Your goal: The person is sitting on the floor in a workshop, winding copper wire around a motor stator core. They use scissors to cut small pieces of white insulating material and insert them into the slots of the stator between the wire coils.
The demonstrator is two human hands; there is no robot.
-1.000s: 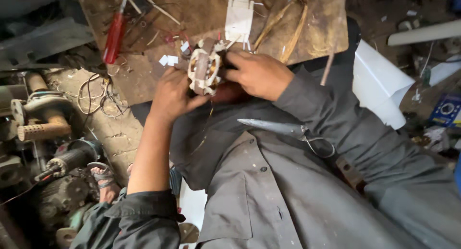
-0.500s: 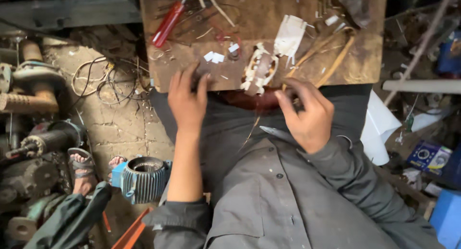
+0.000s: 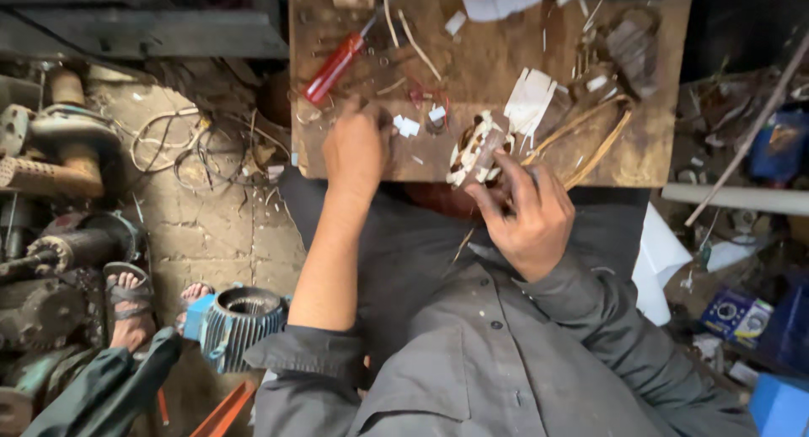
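My right hand (image 3: pixel 527 218) grips a small motor stator (image 3: pixel 476 150) lined with white insulation paper, at the near edge of a wooden board (image 3: pixel 657 142). My left hand (image 3: pixel 356 150) rests on the board to the left, fingers reaching toward small white paper bits (image 3: pixel 407 125). A red-handled screwdriver (image 3: pixel 337 66) lies farther up the board. Folded white paper strips (image 3: pixel 529 100) sit just beyond the stator.
Thin wooden sticks (image 3: pixel 590 146) and scraps litter the board. A blue motor housing (image 3: pixel 236 323) stands on the brick floor at left, next to another person's sandalled feet (image 3: pixel 131 306). Old motors (image 3: pixel 59 150) and loose wires (image 3: pixel 202 155) lie at left; boxes (image 3: pixel 737 315) at right.
My left hand let go of the stator and moved left onto the board. My right hand now holds the stator alone. The view shifted, showing more of the board.
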